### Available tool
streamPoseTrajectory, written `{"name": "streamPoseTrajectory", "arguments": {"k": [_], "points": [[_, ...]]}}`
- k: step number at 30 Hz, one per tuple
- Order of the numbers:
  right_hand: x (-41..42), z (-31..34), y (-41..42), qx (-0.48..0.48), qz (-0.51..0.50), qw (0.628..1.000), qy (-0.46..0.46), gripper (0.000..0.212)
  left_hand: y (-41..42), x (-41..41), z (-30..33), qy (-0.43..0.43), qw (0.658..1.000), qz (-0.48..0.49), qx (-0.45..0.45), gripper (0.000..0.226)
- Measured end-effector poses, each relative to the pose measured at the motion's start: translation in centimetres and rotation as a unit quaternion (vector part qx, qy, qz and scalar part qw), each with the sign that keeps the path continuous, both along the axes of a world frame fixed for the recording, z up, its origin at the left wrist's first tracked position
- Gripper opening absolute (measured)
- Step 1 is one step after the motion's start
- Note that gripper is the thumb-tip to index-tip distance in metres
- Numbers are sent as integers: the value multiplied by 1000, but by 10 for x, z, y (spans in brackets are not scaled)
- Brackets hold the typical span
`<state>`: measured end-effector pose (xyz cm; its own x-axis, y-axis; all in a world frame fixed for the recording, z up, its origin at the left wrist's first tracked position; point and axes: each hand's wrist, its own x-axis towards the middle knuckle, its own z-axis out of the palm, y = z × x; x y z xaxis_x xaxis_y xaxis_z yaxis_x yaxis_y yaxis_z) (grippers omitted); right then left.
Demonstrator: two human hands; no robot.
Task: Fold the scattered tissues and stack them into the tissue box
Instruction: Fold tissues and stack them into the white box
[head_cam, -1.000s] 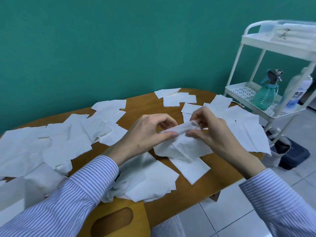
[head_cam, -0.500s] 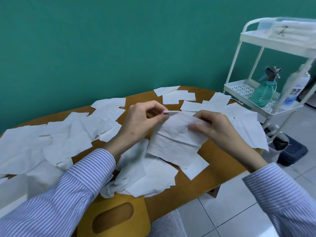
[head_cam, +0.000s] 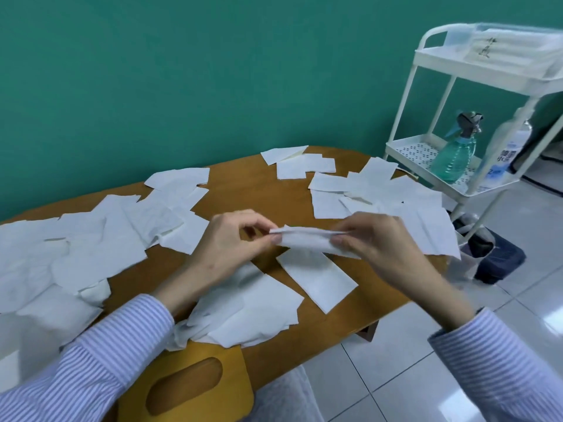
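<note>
L hand (head_cam: 227, 239) & R hand (head_cam: 370, 239) each pinch one end of a folded tissue (head_cam: 307, 239) above the tabletop (head_cam: 249, 190), w/ loose tissues (head_cam: 91, 239) around.

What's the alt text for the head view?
Both hands, left and right, pinch a folded tissue by its ends above a wooden table strewn with loose tissues; a yellow tissue box sits nearest the camera.
</note>
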<state>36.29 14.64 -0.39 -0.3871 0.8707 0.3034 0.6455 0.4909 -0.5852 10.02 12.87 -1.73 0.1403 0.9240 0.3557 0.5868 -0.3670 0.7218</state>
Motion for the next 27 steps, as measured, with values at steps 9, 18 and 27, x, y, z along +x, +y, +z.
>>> {"name": "streamPoseTrajectory", "arguments": {"k": [9,18,27], "points": [[4,-74,-31,-103,7,994,28,9,-27,-13,-46,23,990,-23,-138,3],[4,-67,-5,-93,-41,995,18,12,14,-5,-42,47,993,3,-107,5],[3,-97,-29,31,-7,996,-87,26,7,-7,-65,230,969,-87,-19,21]]}}
